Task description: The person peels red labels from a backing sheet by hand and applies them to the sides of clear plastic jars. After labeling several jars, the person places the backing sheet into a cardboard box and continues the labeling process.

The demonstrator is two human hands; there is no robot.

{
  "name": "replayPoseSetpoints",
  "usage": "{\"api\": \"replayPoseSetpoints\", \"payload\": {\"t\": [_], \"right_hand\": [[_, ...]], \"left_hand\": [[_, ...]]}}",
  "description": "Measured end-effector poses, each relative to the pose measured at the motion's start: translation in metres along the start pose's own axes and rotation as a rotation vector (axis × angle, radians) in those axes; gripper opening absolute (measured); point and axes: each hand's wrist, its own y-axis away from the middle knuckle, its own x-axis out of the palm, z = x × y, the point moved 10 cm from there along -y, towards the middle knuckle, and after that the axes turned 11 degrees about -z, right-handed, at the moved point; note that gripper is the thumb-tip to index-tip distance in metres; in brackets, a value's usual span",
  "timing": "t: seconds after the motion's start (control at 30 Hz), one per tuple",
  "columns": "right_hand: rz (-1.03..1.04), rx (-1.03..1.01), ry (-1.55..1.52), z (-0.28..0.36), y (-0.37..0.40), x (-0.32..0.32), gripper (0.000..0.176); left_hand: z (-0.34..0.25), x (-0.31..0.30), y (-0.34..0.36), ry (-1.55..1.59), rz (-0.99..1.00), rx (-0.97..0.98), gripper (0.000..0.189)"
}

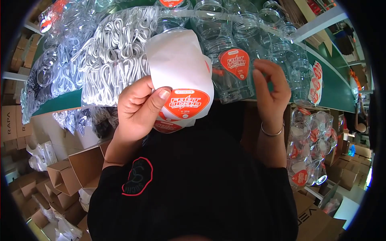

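Observation:
My left hand (142,104) is closed on a strip of label stickers (179,56), its thumb pressed on the white backing beside an orange-red label printed "FAST". The strip curls, with more labels partly hidden beneath. To the right, a clear plastic jar (231,88) on the table bears a matching orange-red label (235,63). Just beside that label is my right hand (273,88), fingers curved and thumb apart from them, with nothing visible between. Whether a fingertip touches the jar is hard to tell.
Bundles of white cables (116,60) lie on the green table (66,100) to the left. Several clear jars (247,28) crowd the back. At right, a carton holds labelled jars (309,136). Cardboard boxes (84,164) stand on the floor at left.

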Motion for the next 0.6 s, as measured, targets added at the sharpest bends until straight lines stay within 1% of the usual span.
{"api": "replayPoseSetpoints", "payload": {"t": [0.1, 0.17, 0.2, 0.27, 0.3, 0.43, 0.47, 0.6], "right_hand": [[-0.014, 0.224, -0.064, -0.026, -0.012, 0.002, 0.014], [0.058, 0.347, -0.039, -0.042, -0.018, 0.009, 0.014], [0.057, 0.352, -0.034, -0.048, -0.024, 0.010, 0.014], [0.151, 0.302, 0.007, -0.056, -0.031, 0.020, 0.015], [0.149, 0.305, 0.009, -0.057, -0.033, 0.020, 0.015], [0.129, 0.080, 0.034, -0.029, -0.048, 0.022, 0.012], [0.131, 0.080, 0.034, -0.028, -0.047, 0.022, 0.012], [0.147, -0.381, 0.099, 0.029, -0.023, 0.021, 0.022]], "left_hand": [[-0.001, 0.001, 0.002, -0.042, 0.038, 0.020, 0.016], [-0.003, 0.002, 0.004, -0.047, 0.040, 0.028, 0.016], [-0.005, 0.002, 0.005, -0.056, 0.040, 0.035, 0.015], [-0.008, 0.003, 0.007, -0.077, 0.039, 0.053, 0.015], [-0.008, 0.004, 0.009, -0.076, 0.042, 0.051, 0.015], [-0.013, 0.003, 0.011, -0.100, 0.013, 0.088, 0.016], [-0.013, 0.002, 0.012, -0.100, 0.011, 0.087, 0.016], [-0.011, -0.001, 0.013, -0.126, 0.027, 0.077, 0.016]]}}
